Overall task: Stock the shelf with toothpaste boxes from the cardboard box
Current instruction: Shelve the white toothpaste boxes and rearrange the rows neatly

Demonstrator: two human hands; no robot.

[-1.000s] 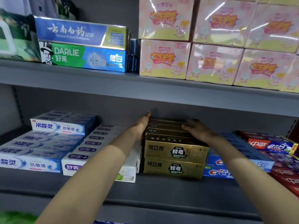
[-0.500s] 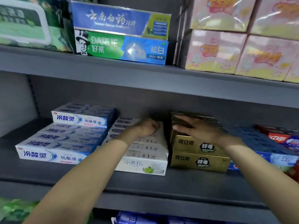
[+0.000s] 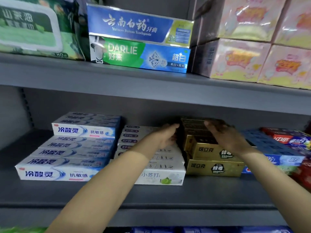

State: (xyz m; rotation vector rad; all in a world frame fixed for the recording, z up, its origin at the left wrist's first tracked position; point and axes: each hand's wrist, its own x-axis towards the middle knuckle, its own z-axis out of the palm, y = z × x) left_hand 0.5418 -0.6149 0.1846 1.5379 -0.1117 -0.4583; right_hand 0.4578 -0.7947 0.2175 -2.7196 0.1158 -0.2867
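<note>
Gold toothpaste boxes (image 3: 213, 168) stand stacked two high in several rows on the grey lower shelf (image 3: 151, 195). My left hand (image 3: 165, 137) reaches in at the left side of the gold stack, fingers stretched toward its rear boxes. My right hand (image 3: 223, 133) rests flat on top of the stack, fingers pointing left. White toothpaste boxes (image 3: 161, 177) lie just left of the gold ones, partly hidden by my left forearm. The cardboard box is out of view.
White-blue toothpaste boxes (image 3: 67, 172) fill the shelf's left part; blue boxes (image 3: 277, 158) and red boxes (image 3: 292, 138) lie at the right. The upper shelf (image 3: 151, 81) carries a Darlie box (image 3: 139, 54), a green wipes pack (image 3: 33, 29) and pink packs (image 3: 239, 59).
My left hand moved from the white boxes back to the left side of the gold stack. My right hand stayed on top of it. The view came closer to the shelf.
</note>
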